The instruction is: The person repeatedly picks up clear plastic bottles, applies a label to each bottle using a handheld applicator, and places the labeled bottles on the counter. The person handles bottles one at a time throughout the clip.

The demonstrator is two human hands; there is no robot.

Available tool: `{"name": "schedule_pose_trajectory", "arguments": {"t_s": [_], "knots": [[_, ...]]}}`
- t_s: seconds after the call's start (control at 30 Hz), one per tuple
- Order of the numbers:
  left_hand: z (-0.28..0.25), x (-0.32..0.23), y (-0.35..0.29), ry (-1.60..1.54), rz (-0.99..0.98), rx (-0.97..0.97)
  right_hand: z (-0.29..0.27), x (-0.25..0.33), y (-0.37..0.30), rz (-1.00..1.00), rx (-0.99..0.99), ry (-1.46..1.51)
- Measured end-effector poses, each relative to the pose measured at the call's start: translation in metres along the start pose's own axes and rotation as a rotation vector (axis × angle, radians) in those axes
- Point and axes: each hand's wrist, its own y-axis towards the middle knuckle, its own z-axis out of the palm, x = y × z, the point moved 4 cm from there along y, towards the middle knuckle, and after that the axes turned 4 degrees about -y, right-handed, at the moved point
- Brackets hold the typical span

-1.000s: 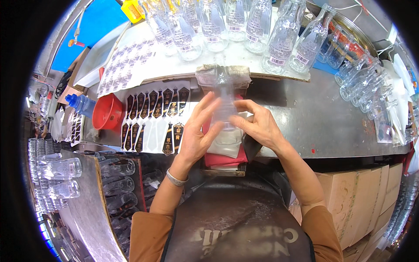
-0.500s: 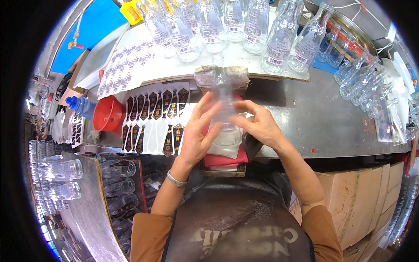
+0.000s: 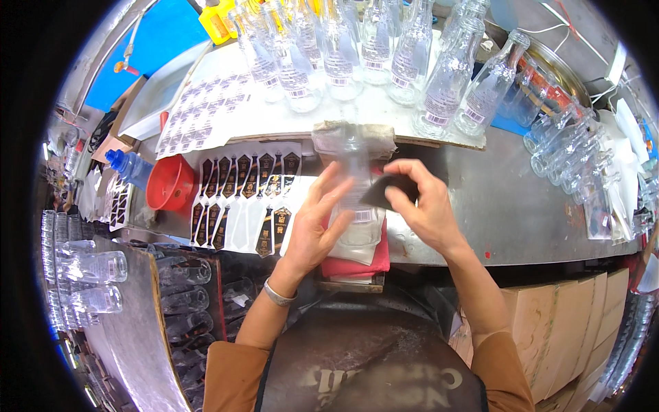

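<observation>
A clear glass bottle (image 3: 357, 175), blurred, lies on a padded stand with its neck pointing away from me. A folded beige cloth (image 3: 377, 139) sits under the neck, and pale and red cloths (image 3: 353, 266) lie under the base. My left hand (image 3: 312, 223) is beside the bottle's left side, fingers spread and partly smeared; whether they touch the glass is unclear. Pinched between thumb and fingers of my right hand (image 3: 429, 206) is a dark flat scraper (image 3: 391, 191), its edge close to the bottle's right side.
Sheets of black-and-gold labels (image 3: 237, 175) lie left of the stand, near a red bowl (image 3: 171, 184). Beyond are a sheet of printed labels (image 3: 202, 113) and several upright labelled bottles (image 3: 439, 103). More bottles (image 3: 559, 154) lie at the right. Cardboard boxes (image 3: 549, 329) stand below.
The dark scraper now shows plainly in my right hand, raised beside the bottle. My left hand stays at the bottle's left side. The whole view has shifted slightly.
</observation>
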Motion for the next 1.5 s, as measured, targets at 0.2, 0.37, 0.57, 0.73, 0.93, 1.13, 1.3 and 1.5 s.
{"name": "schedule_pose_trajectory", "arguments": {"t_s": [0.2,0.37,0.57,0.73,0.93,1.13,1.3,1.5], "knots": [[0.001,0.003,-0.001,-0.041,-0.011,-0.010,0.000,0.023,0.027,-0.234,0.069,-0.107],[0.000,0.022,-0.016,-0.237,-0.077,0.031,0.005,0.038,0.021,-0.504,-0.119,-0.330],[0.008,0.022,-0.045,-0.025,-0.010,-0.007,0.034,0.082,-0.041,-0.813,0.098,-0.519],[0.012,0.013,-0.044,-0.092,-0.028,-0.165,0.052,0.078,-0.020,-0.703,0.346,-0.494],[0.018,0.007,-0.045,-0.001,-0.003,-0.101,0.019,0.074,0.066,-0.564,-0.139,-0.717],[0.018,0.014,-0.048,-0.123,-0.015,-0.087,0.039,0.057,0.013,-0.590,0.291,-0.520],[0.012,0.017,-0.050,-0.219,-0.101,-0.023,0.022,0.049,0.036,-0.660,-0.013,-0.518],[0.009,0.026,-0.053,-0.242,-0.091,0.036,0.004,0.029,0.036,-0.386,0.028,-0.221]]}}
